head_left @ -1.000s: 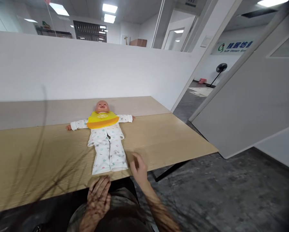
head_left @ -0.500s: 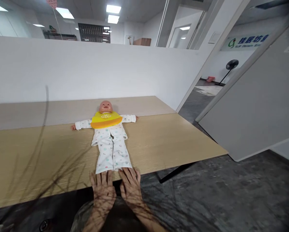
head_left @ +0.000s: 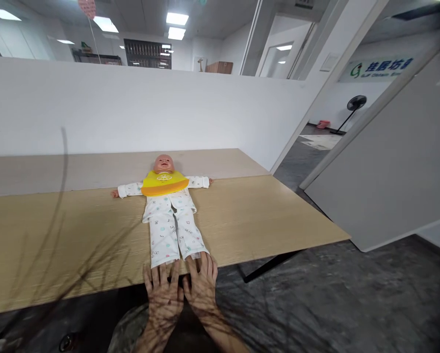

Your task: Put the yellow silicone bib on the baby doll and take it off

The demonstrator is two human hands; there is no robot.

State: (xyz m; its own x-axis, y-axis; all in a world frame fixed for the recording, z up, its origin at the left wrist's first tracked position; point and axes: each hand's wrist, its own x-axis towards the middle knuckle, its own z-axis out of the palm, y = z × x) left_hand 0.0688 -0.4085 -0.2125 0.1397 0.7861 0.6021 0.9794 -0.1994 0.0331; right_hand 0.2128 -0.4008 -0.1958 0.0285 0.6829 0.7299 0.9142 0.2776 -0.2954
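- One doll (head_left: pixel 164 164), lying on its back on the wood-toned table (head_left: pixel 260 215), head towards the white wall (head_left: pixel 131 108), both arms stretched out sideways.
- One bib (head_left: pixel 164 186), yellow with an orange lower band and a pale citrus-slice print, over the doll's chest.
- One shirt (head_left: pixel 158 206), white, long-sleeved, small coloured prints; front edges parted below the bib.
- One pair of trousers (head_left: pixel 163 239), white, similar print; legs towards the table's near edge, narrow gap between them.
- Left hand (head_left: pixel 164 294): back upward, at the near edge; fingers straight and fanned wide, tips at one trouser hem, contact hard to tell.
- Right hand (head_left: pixel 203 287): back upward, just beside the left; fingers straight, less widely spread, tips at the other hem.
- One grey door (head_left: pixel 392 186), right; one black standing fan (head_left: pixel 356 103) beyond the doorway.
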